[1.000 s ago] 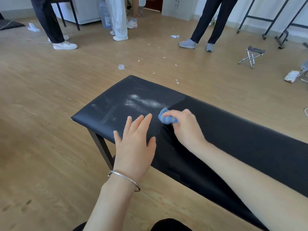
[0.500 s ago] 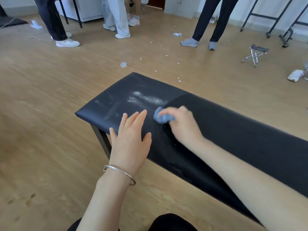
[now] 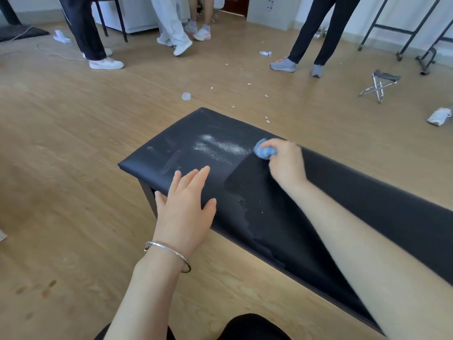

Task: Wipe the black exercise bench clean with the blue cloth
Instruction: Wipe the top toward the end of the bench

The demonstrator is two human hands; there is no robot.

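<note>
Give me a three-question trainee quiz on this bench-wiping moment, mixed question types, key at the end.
1. True or false: white powder lies on the bench beside the blue cloth.
2. The left hand is: A) pinching the cloth; B) open, fingers straight; C) a fist.
3. Fill in: the cloth is bunched in the ____ hand's grip.
Key: 1 true; 2 B; 3 right, the right hand.
</note>
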